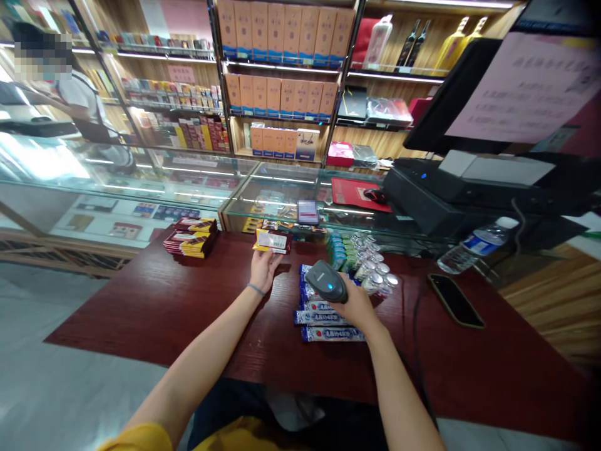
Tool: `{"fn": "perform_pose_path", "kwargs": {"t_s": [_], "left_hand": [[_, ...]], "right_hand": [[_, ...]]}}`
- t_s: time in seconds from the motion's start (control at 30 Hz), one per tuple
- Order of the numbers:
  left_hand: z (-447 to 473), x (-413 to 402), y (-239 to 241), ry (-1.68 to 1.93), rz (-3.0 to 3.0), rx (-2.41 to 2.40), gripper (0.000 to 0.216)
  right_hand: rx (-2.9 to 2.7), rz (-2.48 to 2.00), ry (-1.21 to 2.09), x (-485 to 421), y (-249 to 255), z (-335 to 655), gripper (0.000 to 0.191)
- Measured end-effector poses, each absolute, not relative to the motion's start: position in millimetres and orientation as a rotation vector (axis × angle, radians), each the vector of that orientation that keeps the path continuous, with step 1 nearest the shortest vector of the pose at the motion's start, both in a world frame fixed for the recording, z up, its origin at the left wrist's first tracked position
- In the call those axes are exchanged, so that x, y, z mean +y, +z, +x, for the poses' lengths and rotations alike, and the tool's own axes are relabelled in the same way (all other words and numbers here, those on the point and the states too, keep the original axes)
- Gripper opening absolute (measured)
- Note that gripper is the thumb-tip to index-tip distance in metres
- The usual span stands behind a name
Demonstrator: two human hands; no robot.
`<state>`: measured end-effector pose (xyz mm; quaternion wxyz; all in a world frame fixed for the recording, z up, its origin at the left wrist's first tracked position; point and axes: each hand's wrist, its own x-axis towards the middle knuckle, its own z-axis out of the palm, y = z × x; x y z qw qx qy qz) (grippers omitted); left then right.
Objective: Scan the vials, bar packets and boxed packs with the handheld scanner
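Observation:
My left hand [264,268] grips a red and yellow snack packet [272,241], holding it just above the dark red counter [141,307] with its barcode label facing up. My right hand [357,304] is wrapped round a grey handheld barcode scanner [327,281] whose blue light is lit; the scanner's head points towards the packet. Under my right hand lie several blue and white wrapped bars [323,321] in a row.
A stack of red and yellow packets [191,237] sits at the counter's far left. Green gum packs [342,249] and small foil-capped bottles [373,269] stand beside the bars. A black phone [455,300], a water bottle [476,245], a till [451,188] and glass display cases [188,181] surround the counter. A person [79,94] stands far left.

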<state>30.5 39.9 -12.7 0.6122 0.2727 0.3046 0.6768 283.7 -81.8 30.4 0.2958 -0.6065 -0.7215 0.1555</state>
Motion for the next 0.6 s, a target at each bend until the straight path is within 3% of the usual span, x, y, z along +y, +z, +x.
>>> {"fn": "perform_pose_path", "kwargs": {"t_s": [0.3, 0.6], "left_hand": [[27.1, 43.4, -17.7, 1.56, 0.636, 0.744, 0.035], [25.7, 45.9, -22.1, 1.555, 0.616, 0.792, 0.035]], "right_hand": [[-1.881, -1.565, 0.484, -81.6, 28.6, 285.5, 0.062], [-1.828, -1.618, 0.336, -79.4, 23.8, 287.8, 0.058]]}}
